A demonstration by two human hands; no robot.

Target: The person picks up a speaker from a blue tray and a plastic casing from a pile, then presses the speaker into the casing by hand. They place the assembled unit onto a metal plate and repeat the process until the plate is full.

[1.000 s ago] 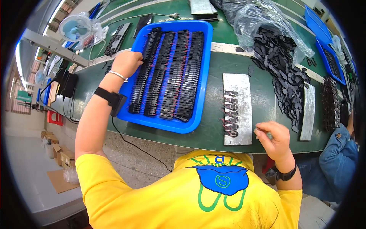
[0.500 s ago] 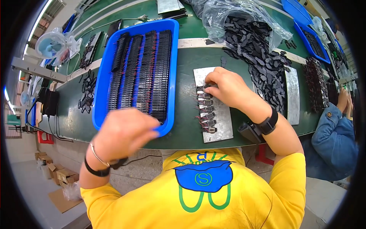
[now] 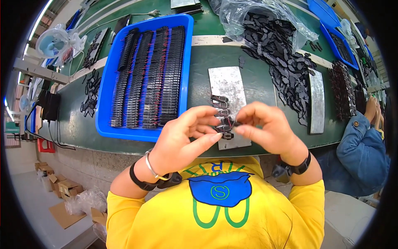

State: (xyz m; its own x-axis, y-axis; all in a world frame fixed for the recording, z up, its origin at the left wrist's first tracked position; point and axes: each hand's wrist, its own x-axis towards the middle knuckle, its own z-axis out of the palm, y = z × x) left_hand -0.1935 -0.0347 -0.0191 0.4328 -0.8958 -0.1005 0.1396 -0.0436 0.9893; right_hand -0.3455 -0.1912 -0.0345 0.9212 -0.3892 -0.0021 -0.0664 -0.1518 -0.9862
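Observation:
My left hand is closed, its curled fingers and thumb at the wire side of a small black speaker-like part, tilted above a metal plate. From the other side my right hand pinches with thumb and forefinger. A tiny dark bit shows at those fingertips, too small to name. On the plate lie more parts of this kind, black with silver-rimmed faces: a couple beyond my fingers and one nearer me. Thin red wires show at the held part. My fingers hide some of the row.
A blue tray with rows of black wired parts stands left. Flat black pieces spill from a clear plastic bag at the back right. A second metal plate lies beside them. A co-worker's denim sleeve is far right.
My left hand has come from the tray's near edge to the plate. My right hand has moved down from the row's far end toward its near end. The view has shifted slightly.

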